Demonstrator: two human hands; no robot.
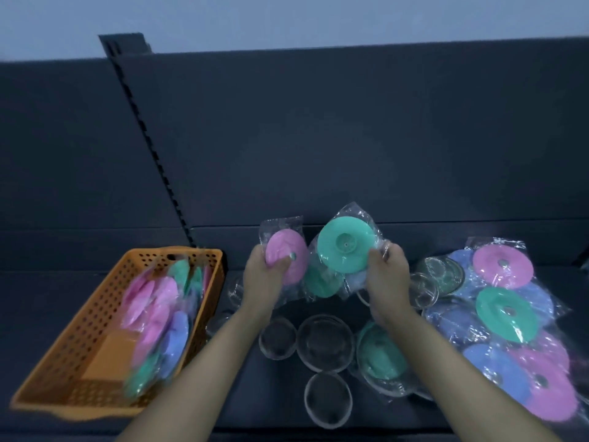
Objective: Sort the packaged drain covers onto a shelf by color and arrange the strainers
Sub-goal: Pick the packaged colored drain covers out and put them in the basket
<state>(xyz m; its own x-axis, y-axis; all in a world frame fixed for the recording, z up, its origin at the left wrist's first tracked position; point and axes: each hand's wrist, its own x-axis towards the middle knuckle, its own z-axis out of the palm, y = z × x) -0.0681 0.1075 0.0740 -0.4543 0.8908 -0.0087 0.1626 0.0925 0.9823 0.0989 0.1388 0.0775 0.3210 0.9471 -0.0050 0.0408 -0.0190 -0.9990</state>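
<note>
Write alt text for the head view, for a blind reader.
The left hand holds a bagged pink drain cover, the right hand a bagged green drain cover, above a dark shelf. An orange basket of covers stands left, a pile of covers right, round strainers between.

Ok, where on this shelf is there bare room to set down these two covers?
Bare shelf lies left of and behind the orange basket; a small patch sits at the back between the held green cover and the right pile. The middle is crowded with strainers.
</note>
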